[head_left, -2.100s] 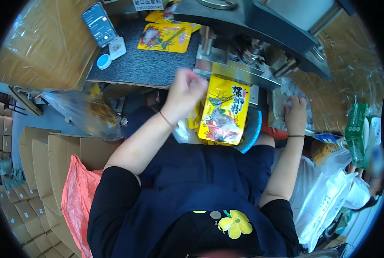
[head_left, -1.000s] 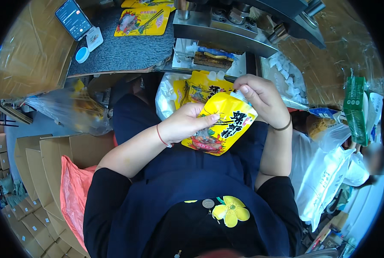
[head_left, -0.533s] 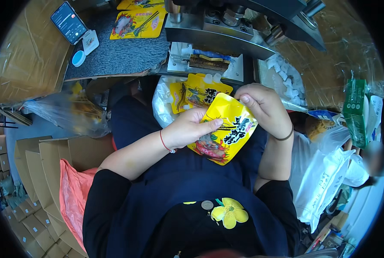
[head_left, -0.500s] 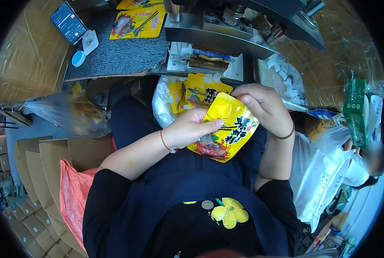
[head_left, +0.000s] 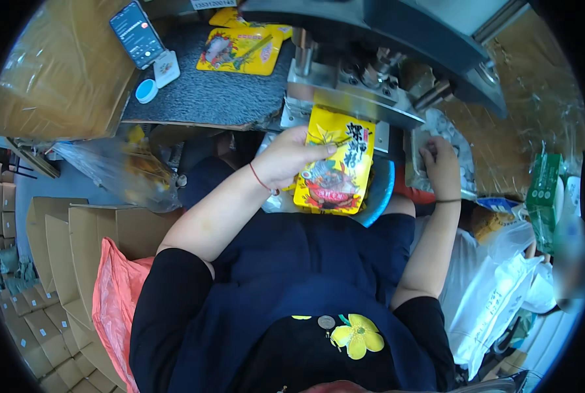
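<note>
The left hand [head_left: 287, 157] pinches the yellow pouch [head_left: 335, 173] by its left edge, top end at the metal press [head_left: 390, 108]; a slack pinch could skew it. The right hand [head_left: 440, 167] curls its fingers by white pieces [head_left: 442, 126], grip unclear; fumbling could scatter them.

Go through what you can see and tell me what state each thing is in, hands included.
Left hand: gripping the near yellow pouch
Near yellow pouch: held, upper end at the metal press, contact unclear
Right hand: fingers curled by the white pieces, grip unclear
Phone: propped up, screen lit
Far yellow pouch: lying flat
Coral plastic bag: crumpled
Blue basin: partly hidden
</note>
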The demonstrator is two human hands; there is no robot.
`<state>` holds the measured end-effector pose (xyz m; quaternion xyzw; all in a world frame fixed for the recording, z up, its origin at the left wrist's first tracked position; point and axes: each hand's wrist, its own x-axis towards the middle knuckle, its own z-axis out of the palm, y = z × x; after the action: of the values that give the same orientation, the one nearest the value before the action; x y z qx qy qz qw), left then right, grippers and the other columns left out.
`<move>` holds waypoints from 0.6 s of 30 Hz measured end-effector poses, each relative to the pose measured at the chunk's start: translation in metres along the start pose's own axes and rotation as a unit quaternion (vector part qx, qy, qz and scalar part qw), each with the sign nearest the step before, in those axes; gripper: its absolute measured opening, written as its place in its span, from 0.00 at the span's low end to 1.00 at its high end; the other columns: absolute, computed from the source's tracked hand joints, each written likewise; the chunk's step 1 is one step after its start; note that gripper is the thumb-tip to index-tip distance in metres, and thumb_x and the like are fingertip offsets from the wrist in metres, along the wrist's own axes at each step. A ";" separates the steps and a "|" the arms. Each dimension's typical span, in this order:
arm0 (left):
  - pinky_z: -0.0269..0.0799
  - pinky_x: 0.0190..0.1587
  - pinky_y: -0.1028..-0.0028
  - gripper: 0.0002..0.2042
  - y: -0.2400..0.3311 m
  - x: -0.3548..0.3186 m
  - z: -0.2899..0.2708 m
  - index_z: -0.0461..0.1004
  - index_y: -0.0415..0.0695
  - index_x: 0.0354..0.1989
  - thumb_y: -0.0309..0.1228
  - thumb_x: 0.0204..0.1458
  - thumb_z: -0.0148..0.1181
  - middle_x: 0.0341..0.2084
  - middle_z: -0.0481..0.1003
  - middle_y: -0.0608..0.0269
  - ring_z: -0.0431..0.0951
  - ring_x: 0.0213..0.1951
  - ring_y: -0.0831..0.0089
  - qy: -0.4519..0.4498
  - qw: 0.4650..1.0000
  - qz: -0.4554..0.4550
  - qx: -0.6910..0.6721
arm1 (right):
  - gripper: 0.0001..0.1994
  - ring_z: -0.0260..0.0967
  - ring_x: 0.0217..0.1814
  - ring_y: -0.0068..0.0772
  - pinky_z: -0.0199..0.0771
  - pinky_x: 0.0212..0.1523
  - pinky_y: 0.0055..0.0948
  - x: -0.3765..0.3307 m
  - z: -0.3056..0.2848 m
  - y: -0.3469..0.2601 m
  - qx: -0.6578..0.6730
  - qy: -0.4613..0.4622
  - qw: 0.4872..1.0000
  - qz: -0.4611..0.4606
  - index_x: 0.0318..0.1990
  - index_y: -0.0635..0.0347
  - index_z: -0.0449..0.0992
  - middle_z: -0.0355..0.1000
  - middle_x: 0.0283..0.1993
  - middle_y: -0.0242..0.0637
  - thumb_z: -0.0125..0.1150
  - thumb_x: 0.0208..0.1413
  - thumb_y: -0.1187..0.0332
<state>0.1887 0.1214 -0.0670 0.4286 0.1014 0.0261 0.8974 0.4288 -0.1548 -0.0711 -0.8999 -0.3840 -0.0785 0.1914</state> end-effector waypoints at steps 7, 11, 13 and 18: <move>0.62 0.65 0.58 0.23 0.113 0.045 -0.122 0.66 0.40 0.63 0.39 0.61 0.54 0.62 0.65 0.39 0.65 0.65 0.47 0.301 0.465 0.353 0.754 | 0.19 0.73 0.48 0.61 0.72 0.48 0.49 0.001 -0.012 -0.020 -0.136 0.054 0.988 0.050 0.57 0.52 0.72 0.71 0.51 0.51 0.63 0.58 0.63; 0.50 0.71 0.54 0.29 0.093 0.037 -0.146 0.65 0.49 0.68 0.50 0.62 0.49 0.69 0.59 0.41 0.57 0.71 0.49 0.176 0.475 0.166 0.846 | 0.16 0.74 0.47 0.58 0.72 0.50 0.47 0.006 -0.009 0.004 -0.036 -0.026 0.999 0.032 0.56 0.57 0.73 0.73 0.49 0.52 0.59 0.60 0.68; 0.52 0.70 0.54 0.29 0.061 0.000 -0.101 0.66 0.50 0.67 0.46 0.58 0.56 0.68 0.61 0.43 0.60 0.70 0.51 0.139 0.443 0.225 0.856 | 0.15 0.74 0.47 0.56 0.73 0.50 0.46 -0.014 -0.014 0.004 0.002 0.023 0.999 0.042 0.54 0.60 0.74 0.73 0.49 0.52 0.57 0.61 0.70; 0.74 0.48 0.65 0.14 0.039 -0.068 -0.071 0.77 0.43 0.52 0.23 0.58 0.56 0.38 0.79 0.53 0.79 0.43 0.55 0.217 0.528 0.300 0.765 | 0.14 0.76 0.41 0.40 0.75 0.42 0.33 -0.031 -0.052 -0.042 0.074 0.102 0.992 0.009 0.56 0.67 0.72 0.74 0.51 0.46 0.55 0.63 0.77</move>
<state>0.1090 0.1911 -0.0693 0.9371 0.1395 0.2980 0.1163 0.3771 -0.1695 -0.0203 -0.8739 -0.3592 -0.1398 0.2963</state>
